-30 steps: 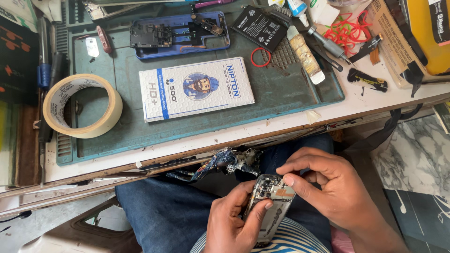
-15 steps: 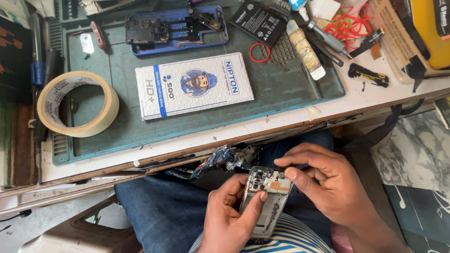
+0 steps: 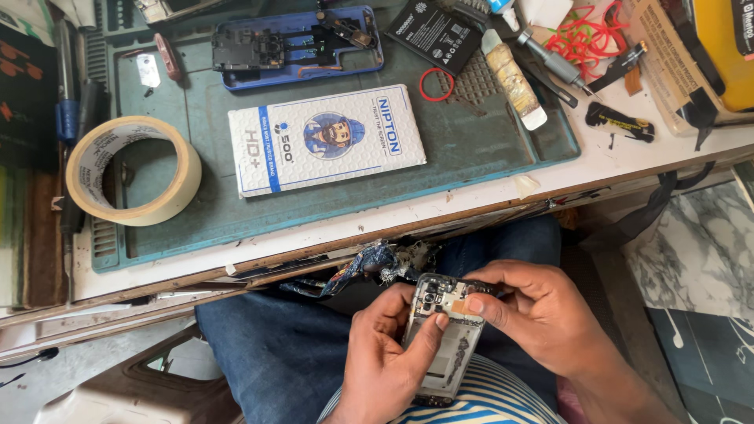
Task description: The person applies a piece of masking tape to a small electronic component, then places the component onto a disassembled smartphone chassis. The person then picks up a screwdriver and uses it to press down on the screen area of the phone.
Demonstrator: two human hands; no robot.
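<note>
Two hands, left hand and right hand, grip one opened phone with closed fingers; one tape roll and one white box lie on the surface.

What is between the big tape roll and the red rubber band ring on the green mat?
A flat white and blue box lies between the tape roll and the red ring, seen in the head view.

We see bright, even daylight on the desk above the fingers, soft short shadows, no harsh glare; edges bend slightly, focus stays sharp.
</note>
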